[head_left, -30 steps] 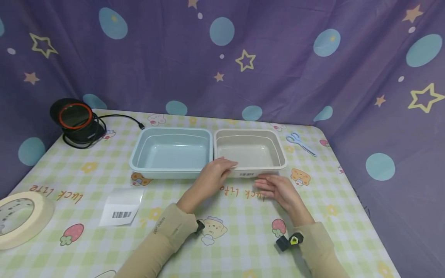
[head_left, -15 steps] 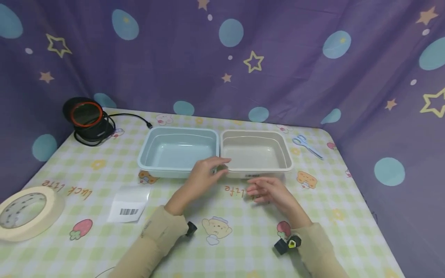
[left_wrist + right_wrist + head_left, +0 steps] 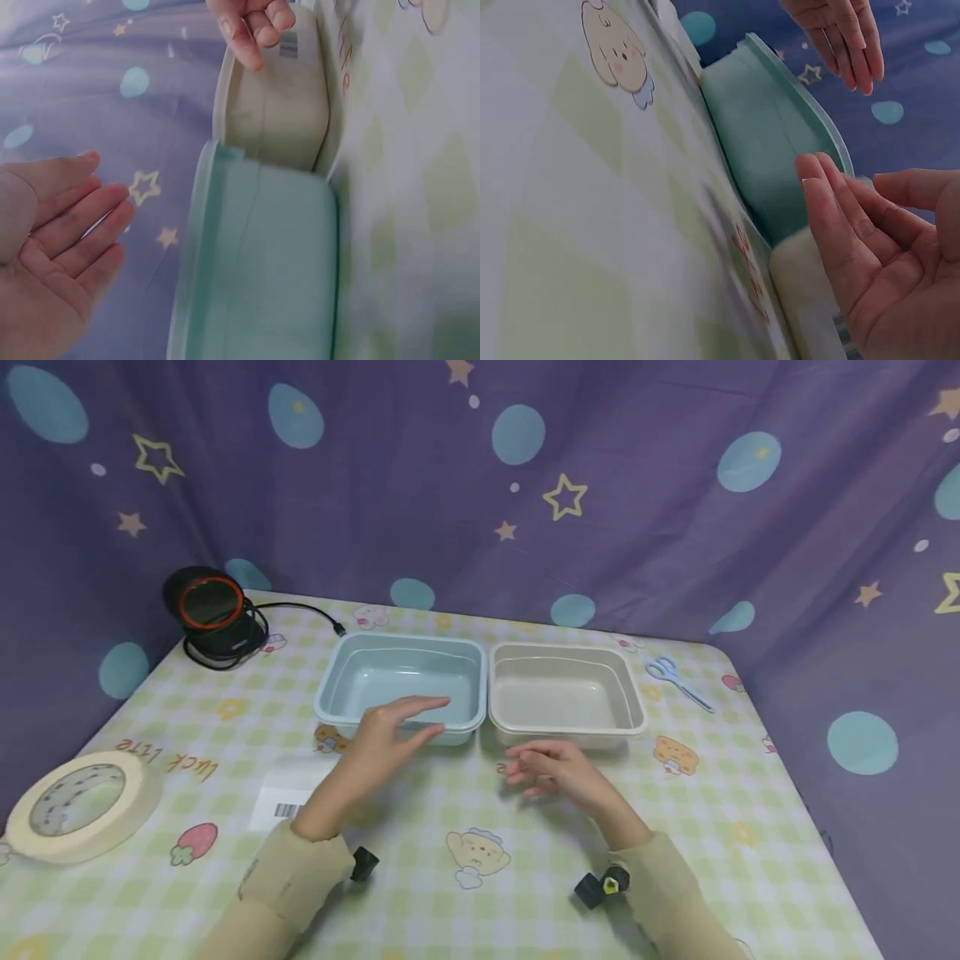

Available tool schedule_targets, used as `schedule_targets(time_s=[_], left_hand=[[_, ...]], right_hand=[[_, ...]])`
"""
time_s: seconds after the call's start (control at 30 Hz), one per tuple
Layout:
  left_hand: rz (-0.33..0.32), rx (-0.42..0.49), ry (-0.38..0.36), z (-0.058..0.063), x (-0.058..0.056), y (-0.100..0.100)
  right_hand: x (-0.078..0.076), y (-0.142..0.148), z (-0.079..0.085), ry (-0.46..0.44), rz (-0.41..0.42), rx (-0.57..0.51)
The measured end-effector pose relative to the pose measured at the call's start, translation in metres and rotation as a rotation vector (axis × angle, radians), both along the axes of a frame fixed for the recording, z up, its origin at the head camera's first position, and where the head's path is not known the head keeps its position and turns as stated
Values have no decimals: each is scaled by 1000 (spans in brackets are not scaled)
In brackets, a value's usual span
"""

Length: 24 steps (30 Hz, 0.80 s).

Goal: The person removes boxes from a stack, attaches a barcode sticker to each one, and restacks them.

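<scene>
A light blue plastic bin point(image 3: 408, 689) and a beige one point(image 3: 566, 695) stand side by side, nothing inside either. My left hand point(image 3: 381, 742) hovers over the front rim of the blue bin, thumb and fingers spread apart and holding nothing. In front of the beige bin my right hand point(image 3: 558, 772) hangs with loosely bent fingers and nothing in it. The left wrist view shows a barcode label point(image 3: 289, 45) on the beige bin's front wall, just beside the right hand's fingers. A white sheet with a barcode point(image 3: 279, 802) lies on the table, partly hidden by my left forearm.
A wide roll of masking tape point(image 3: 84, 806) lies at the left. At the back left stands a black device with a red ring point(image 3: 212, 610), its cable point(image 3: 307, 607) trailing toward the blue bin. Blue scissors point(image 3: 678, 682) lie right of the beige bin. A purple curtain point(image 3: 420, 485) hangs behind.
My left hand has left the beige bin's front rim and moved left over the blue bin's front. My right hand has drawn slightly back and left. The head view has turned left.
</scene>
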<state>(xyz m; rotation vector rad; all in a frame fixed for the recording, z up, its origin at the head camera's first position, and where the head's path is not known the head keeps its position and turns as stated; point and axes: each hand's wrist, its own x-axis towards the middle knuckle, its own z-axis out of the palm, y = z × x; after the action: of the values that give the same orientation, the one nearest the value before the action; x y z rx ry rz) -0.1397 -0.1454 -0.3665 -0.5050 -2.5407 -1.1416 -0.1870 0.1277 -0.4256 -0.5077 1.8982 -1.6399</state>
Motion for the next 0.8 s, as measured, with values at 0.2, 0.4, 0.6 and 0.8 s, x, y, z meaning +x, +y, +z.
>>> schedule_targets(time_s=[0.2, 0.4, 0.6, 0.8], left_hand=[[74, -4, -15, 3, 16, -31], [158, -16, -2, -2, 36, -64], [216, 30, -102, -12, 50, -91], [300, -15, -142, -16, 61, -116]], right_hand=[[0, -14, -1, 48, 70, 2], [2, -29, -3, 61, 108, -4], [3, -37, -5, 57, 125, -3], [3, -44, -7, 38, 149, -15]])
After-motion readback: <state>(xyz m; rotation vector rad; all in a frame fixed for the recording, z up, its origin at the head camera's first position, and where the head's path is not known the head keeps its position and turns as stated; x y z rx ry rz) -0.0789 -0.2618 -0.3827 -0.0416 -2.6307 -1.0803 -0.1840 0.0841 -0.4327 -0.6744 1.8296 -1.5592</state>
